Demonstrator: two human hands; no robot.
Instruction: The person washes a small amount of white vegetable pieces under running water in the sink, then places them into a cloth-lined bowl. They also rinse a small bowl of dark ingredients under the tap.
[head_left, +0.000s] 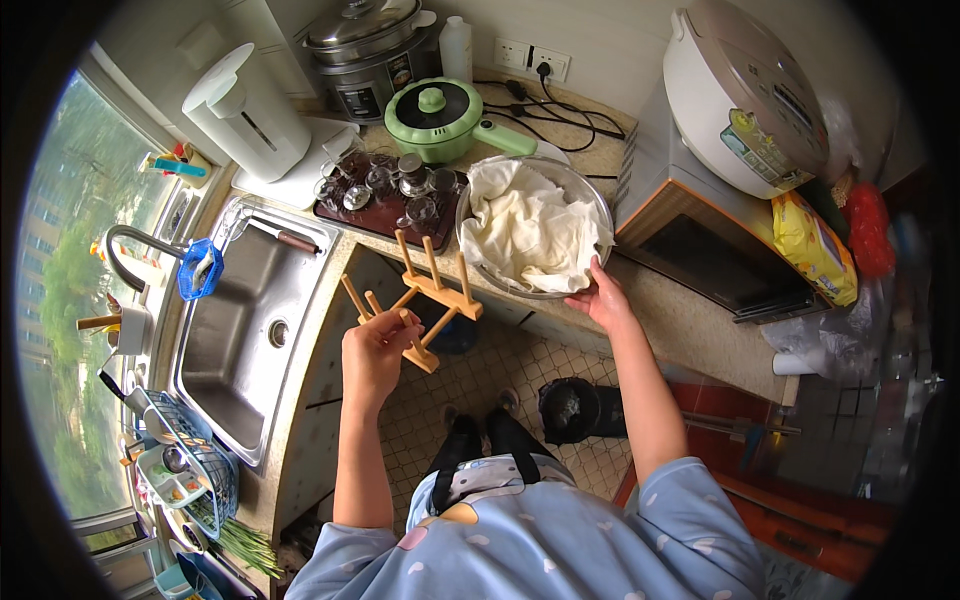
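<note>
My left hand (380, 358) grips a small wooden rack (439, 296) with upright pegs, held in the air in front of the counter edge. With its fingers at the near right rim, my right hand (602, 298) holds a round metal basin (592, 196). A crumpled off-white cloth (529, 225) fills the basin and hangs over part of its rim. Left of the basin, a dark tea tray (352, 216) carries several glass cups and a glass pot (414, 177). How far the basin rests on the counter is hidden.
A steel sink (232, 360) with a knife (285, 238) across its corner lies left. Behind stand a green lidded pan (433, 131), a steel cooker (367, 67) and a white water dispenser (251, 120). A microwave (705, 240) bounds the right; a bin (568, 412) stands on the floor.
</note>
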